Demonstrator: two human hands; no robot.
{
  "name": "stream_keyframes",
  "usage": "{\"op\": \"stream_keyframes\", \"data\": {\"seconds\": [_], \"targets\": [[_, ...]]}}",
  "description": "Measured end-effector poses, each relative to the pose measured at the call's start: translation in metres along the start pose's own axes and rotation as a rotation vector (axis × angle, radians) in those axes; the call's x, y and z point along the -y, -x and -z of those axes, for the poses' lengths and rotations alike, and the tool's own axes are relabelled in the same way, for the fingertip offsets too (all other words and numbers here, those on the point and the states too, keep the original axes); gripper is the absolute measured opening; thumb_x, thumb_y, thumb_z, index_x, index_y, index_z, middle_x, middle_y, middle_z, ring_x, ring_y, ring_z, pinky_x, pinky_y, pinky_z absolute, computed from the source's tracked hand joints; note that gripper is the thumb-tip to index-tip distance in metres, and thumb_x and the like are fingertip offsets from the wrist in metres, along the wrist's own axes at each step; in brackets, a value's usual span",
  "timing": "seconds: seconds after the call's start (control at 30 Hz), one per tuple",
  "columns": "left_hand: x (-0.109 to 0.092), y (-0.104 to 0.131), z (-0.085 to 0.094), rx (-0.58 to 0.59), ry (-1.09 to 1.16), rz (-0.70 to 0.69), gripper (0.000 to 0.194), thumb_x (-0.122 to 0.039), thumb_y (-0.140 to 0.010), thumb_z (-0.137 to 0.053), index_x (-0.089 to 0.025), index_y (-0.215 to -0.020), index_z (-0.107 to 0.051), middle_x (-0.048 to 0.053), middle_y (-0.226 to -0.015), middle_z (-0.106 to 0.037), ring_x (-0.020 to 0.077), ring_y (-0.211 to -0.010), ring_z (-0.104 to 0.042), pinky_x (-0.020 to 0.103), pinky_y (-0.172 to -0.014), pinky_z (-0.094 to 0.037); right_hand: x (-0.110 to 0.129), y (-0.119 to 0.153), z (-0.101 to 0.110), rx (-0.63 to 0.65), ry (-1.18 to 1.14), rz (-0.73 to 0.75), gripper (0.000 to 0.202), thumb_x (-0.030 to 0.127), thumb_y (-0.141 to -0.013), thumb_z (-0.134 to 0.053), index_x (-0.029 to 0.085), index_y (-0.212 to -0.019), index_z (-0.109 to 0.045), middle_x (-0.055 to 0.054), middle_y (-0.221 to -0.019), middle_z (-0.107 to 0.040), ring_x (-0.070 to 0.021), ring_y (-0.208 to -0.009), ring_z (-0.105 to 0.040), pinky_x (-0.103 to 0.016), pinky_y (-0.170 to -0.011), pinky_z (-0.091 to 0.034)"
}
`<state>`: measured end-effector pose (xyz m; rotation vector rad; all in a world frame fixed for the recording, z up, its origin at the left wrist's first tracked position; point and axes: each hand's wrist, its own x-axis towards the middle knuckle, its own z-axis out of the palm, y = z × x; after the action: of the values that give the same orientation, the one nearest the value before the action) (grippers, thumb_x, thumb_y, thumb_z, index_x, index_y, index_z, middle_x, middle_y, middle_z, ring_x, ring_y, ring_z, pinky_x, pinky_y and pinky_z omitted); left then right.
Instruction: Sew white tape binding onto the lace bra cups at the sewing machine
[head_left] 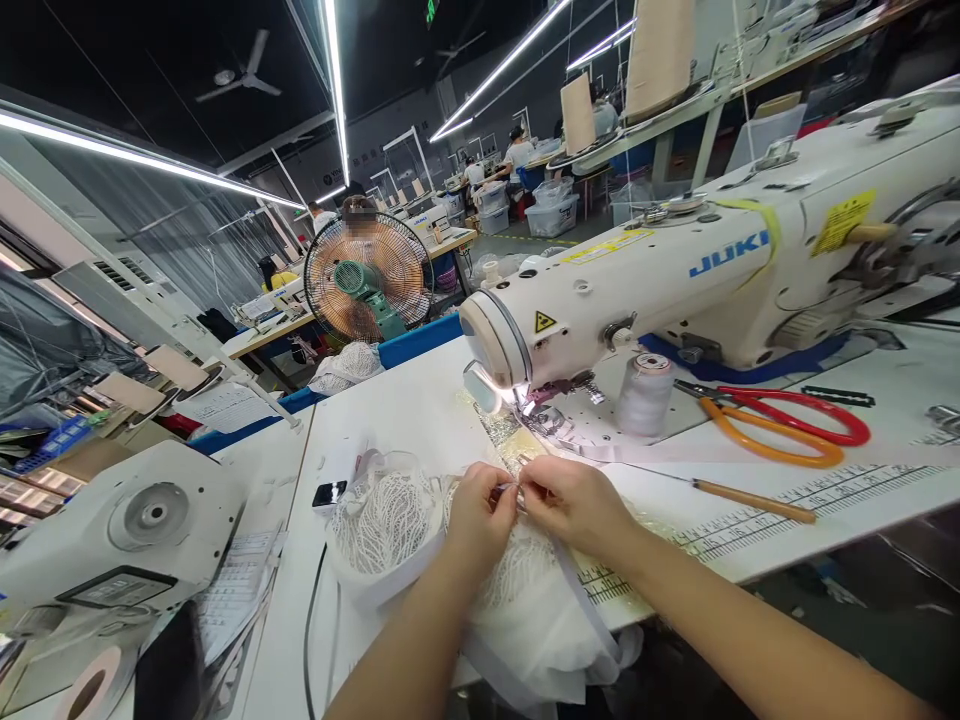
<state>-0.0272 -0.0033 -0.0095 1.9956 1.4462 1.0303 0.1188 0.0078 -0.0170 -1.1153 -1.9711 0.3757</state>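
Hands [481, 510], two, pinch one white lace piece [525, 575] near one thread spool [645, 395] and one wooden-handled tool [754, 501].

From head height, the single view faces forward and steeply down to the desk [420, 400], left hand [484, 510] and right hand [574, 500] close, toward six o'clock; the far room lies at twelve.

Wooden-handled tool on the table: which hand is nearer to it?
Right. The right hand is at the white fabric, off to the left of the wooden-handled tool; the left hand is farther left, beyond the right one.
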Motion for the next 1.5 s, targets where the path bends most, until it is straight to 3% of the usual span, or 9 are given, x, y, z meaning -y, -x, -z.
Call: {"op": "stream_keyframes", "data": {"seconds": [0.2, 0.37, 0.6, 0.77, 0.93, 1.07, 1.23, 1.37, 1.5], "targets": [[0.002, -0.003, 0.0, 0.008, 0.363, 0.221, 0.007, -0.023, -0.071, -0.051, -0.017, -0.074, -0.053, -0.001, -0.063, -0.052, 0.0104, -0.05, -0.053, 0.024, -0.05, -0.044, 0.001, 0.004, 0.019, 0.067, -0.343, -0.169, 0.014, 0.021, -0.073, -0.04, 0.019, -0.064, -0.05, 0.002, -0.057, -0.051, -0.0108, -0.054, -0.048, -0.021, -0.05, -0.039], [-0.001, -0.006, 0.003, 0.021, 0.555, 0.357, 0.014, -0.025, -0.068, -0.055, -0.015, -0.078, -0.056, -0.004, -0.046, -0.051, 0.0085, -0.043, -0.048, 0.021, -0.048, -0.042, -0.039, 0.043, 0.073, 0.054, 0.08, -0.194, 0.027, 0.041, -0.079, -0.04, 0.022, -0.074, -0.058, -0.005, -0.078, -0.062, -0.0187, -0.072, -0.057, -0.03, -0.061, -0.047], [0.0, -0.005, 0.003, 0.012, 0.683, 0.312, 0.011, -0.024, -0.066, -0.057, -0.015, -0.071, -0.054, 0.008, -0.114, -0.057, 0.0003, -0.041, -0.045, 0.018, -0.041, -0.038, -0.115, 0.08, 0.105, 0.168, 0.394, -0.203, 0.031, 0.04, -0.075, -0.041, 0.023, -0.086, -0.065, -0.011, -0.086, -0.063, -0.028, -0.082, -0.06, -0.045, -0.074, -0.048], [-0.001, -0.011, 0.002, -0.036, 0.558, 0.243, 0.008, -0.022, -0.069, -0.053, -0.014, -0.071, -0.053, 0.01, -0.124, -0.047, 0.0002, -0.043, -0.048, 0.02, -0.043, -0.042, -0.082, 0.068, 0.109, 0.265, 0.21, -0.123, 0.022, 0.037, -0.077, -0.044, 0.025, -0.081, -0.061, -0.01, -0.081, -0.061, -0.0244, -0.073, -0.059, -0.036, -0.064, -0.049], [-0.001, -0.034, -0.01, -0.028, 0.533, 0.259, 0.008, -0.022, -0.07, -0.053, -0.015, -0.074, -0.054, 0.006, -0.092, -0.061, 0.0045, -0.046, -0.051, 0.021, -0.047, -0.045, -0.026, 0.021, 0.091, 0.361, -0.069, -0.072, 0.021, 0.034, -0.084, -0.037, 0.024, -0.093, -0.053, -0.004, -0.075, -0.059, -0.0171, -0.066, -0.056, -0.028, -0.06, -0.047], [0.005, -0.047, -0.024, -0.011, 0.686, 0.364, 0.014, -0.027, -0.069, -0.056, -0.015, -0.075, -0.052, -0.005, -0.047, -0.051, 0.0063, -0.041, -0.046, 0.019, -0.046, -0.042, -0.025, -0.002, 0.049, 0.328, -0.29, -0.18, 0.028, 0.034, -0.088, -0.028, 0.022, -0.101, -0.049, 0.001, -0.066, -0.055, -0.0131, -0.056, -0.054, -0.025, -0.053, -0.044], [0.01, -0.051, -0.027, 0.038, 0.736, 0.356, 0.021, -0.031, -0.066, -0.062, -0.013, -0.075, -0.054, -0.004, -0.049, -0.052, 0.0066, -0.044, -0.047, 0.019, -0.047, -0.041, -0.039, 0.005, 0.024, 0.249, -0.439, -0.324, 0.024, 0.033, -0.087, -0.03, 0.02, -0.077, -0.048, 0.001, -0.061, -0.052, -0.0126, -0.051, -0.054, -0.024, -0.046, -0.045], [0.008, -0.052, -0.025, 0.054, 0.757, 0.379, 0.024, -0.032, -0.064, -0.064, -0.014, -0.075, -0.055, -0.004, -0.05, -0.053, 0.0072, -0.046, -0.048, 0.02, -0.049, -0.041, -0.039, 0.008, 0.026, 0.248, -0.356, -0.281, 0.027, 0.03, -0.086, -0.03, 0.021, -0.102, -0.051, -0.001, -0.073, -0.06, -0.0123, -0.045, -0.054, -0.027, -0.049, -0.046], [0.005, -0.052, -0.024, 0.034, 0.748, 0.384, 0.024, -0.032, -0.063, -0.065, -0.014, -0.075, -0.055, -0.004, -0.05, -0.053, 0.0074, -0.046, -0.049, 0.021, -0.05, -0.041, -0.037, 0.007, 0.027, 0.22, -0.241, -0.16, 0.034, 0.027, -0.085, -0.032, 0.023, -0.113, -0.052, -0.007, -0.095, -0.064, -0.0191, -0.075, -0.061, -0.032, -0.068, -0.048]]}}
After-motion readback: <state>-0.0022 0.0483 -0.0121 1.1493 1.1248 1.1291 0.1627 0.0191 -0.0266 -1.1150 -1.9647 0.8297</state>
